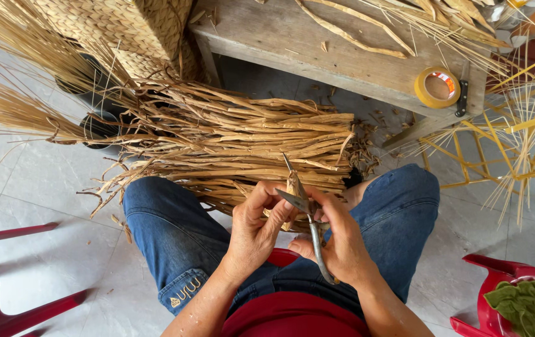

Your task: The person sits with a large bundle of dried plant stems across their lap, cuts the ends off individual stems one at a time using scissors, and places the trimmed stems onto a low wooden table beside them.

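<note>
Pale floor tiles lie under a bundle of dried straw strips [242,143] across the knees, where the left hand [256,228] pinches a light, brittle-looking strip end [293,185] near its tip and the right hand [340,240] grips open scissors [308,215].

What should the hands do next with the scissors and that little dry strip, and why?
Probably close the scissors to snip the dried strip. The right hand holds the scissors with the blades open around the strip, and the left hand pinches the strip steady just beside them, so it looks lined up for a cut.
</note>
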The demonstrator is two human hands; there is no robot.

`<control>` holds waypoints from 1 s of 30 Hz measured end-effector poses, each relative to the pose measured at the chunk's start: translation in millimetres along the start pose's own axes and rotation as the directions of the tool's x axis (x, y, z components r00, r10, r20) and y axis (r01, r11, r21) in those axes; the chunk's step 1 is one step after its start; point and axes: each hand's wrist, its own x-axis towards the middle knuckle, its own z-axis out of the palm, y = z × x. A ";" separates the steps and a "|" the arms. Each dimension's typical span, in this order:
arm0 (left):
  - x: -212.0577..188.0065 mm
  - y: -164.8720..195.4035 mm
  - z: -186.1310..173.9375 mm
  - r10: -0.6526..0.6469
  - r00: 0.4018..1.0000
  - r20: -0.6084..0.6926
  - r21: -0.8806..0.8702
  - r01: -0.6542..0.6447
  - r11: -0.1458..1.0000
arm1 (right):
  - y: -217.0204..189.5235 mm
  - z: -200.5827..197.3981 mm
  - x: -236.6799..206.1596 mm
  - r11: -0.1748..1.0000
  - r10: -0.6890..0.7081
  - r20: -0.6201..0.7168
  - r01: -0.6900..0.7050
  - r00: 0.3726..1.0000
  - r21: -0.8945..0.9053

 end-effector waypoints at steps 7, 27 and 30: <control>-0.7 0.6 -1.9 -0.059 0.998 0.036 -0.061 0.061 0.996 | 5.4 5.2 -3.4 0.999 0.051 -0.022 -0.051 0.998 -0.013; 0.2 13.2 10.9 0.067 0.997 -0.047 0.226 -0.055 0.972 | 44.1 15.9 -17.1 0.952 0.062 -0.169 -0.007 0.984 0.305; -7.0 10.5 16.1 0.227 0.973 0.027 0.276 -0.226 0.934 | 45.0 14.7 -16.7 0.870 0.056 -0.099 0.000 0.994 0.494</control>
